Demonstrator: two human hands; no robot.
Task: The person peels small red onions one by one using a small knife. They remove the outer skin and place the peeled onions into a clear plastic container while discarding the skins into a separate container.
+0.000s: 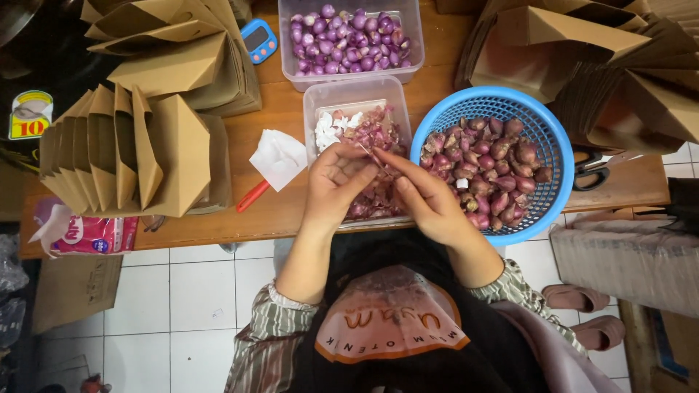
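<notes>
Both hands meet over the clear peel tub, the landmark here. Left hand and right hand are curled with fingertips pinched together on one small item, likely a shallot, but it is almost fully hidden by the fingers, so I cannot tell for sure; only a thin strip of skin shows between them. The peel tub's near half is covered by the hands; visible contents are reddish skins and white bits. Behind the tub: a second clear tub of peeled purple shallots, its far edge cut off by the frame. Right of the tub, touching distance from the right hand: blue round basket of unpeeled shallots. Left of the tub: white crumpled tissue over a red handle, blade end hidden. Further left: stacked folded brown paper boxes; more stacks on the far right, partly cut off. Small blue digital device behind-left of the tub. Pink-and-white soft pack at the table's left edge, half under the boxes. Round yellow sticker far left. Black scissors right of the basket, partly hidden.
</notes>
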